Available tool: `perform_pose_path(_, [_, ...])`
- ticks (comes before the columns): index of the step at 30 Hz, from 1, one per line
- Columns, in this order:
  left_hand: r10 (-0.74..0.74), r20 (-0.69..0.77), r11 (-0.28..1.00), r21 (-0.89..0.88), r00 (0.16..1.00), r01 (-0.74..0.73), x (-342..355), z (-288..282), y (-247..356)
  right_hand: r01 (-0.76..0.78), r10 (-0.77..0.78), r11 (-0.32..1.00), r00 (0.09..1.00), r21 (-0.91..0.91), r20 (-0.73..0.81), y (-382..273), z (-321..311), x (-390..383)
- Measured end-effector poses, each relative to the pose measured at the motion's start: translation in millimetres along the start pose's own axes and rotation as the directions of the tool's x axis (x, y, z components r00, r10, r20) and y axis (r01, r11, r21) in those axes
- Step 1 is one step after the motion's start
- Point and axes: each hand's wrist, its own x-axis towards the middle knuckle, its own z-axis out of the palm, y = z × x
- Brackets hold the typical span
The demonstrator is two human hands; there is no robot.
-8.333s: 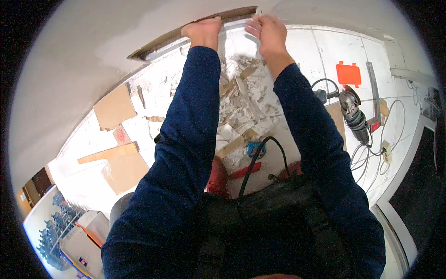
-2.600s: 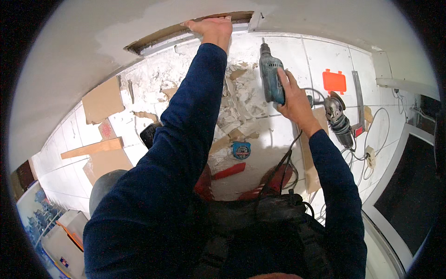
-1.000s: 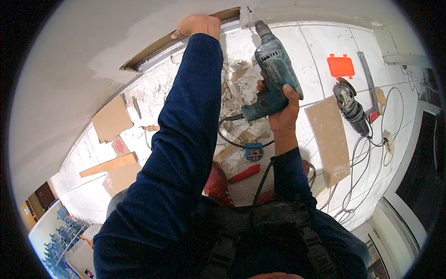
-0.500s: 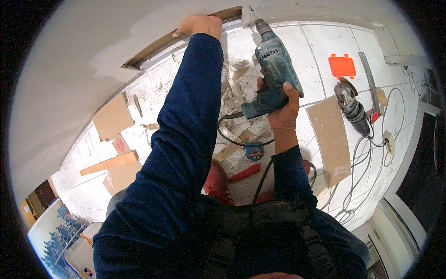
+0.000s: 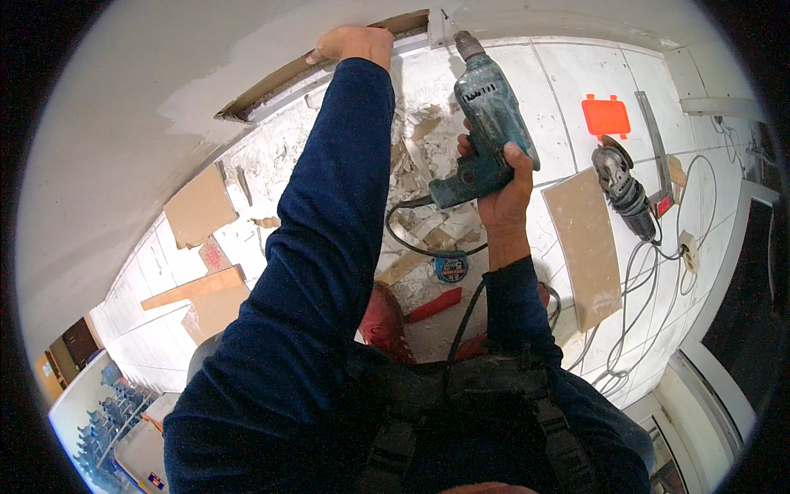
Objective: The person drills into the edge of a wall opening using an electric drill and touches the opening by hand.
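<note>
Nearest, beside the red shoes (image 5: 385,325), a blue tape measure (image 5: 451,266) lies on the tiled floor (image 5: 568,78). The right hand (image 5: 508,185) is closed firmly around the handle of the green drill (image 5: 491,103), which is held above the floor, its nose toward the wall edge. Farther, broken pieces (image 5: 415,156) lie spread up to this edge. The left hand (image 5: 354,43) is at the long slot (image 5: 280,92) low in the wall (image 5: 181,74). The slot looks already opened; a thin screw-like piece (image 5: 445,14) stands out beside its right end, so this place seems not finished. The left fingertips are hidden, so I cannot tell whether they grip something. Whether the drill's thin tip touches the screw-like piece is too small to see.
</note>
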Motion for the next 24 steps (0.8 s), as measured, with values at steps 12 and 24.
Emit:
perform_pose_path(12, [0.111, -0.032, 0.958, 0.269, 0.993, -0.098, -19, -6, -7, 0.005, -0.004, 1.0, 1.0, -0.023, 0.013, 2, 3, 0])
perform_pose_path(24, [0.002, 0.01, 0.993, 0.116, 1.0, -0.003, -13, -8, -3, -0.007, 0.007, 1.0, 1.0, -0.017, 0.014, 2, 3, 3])
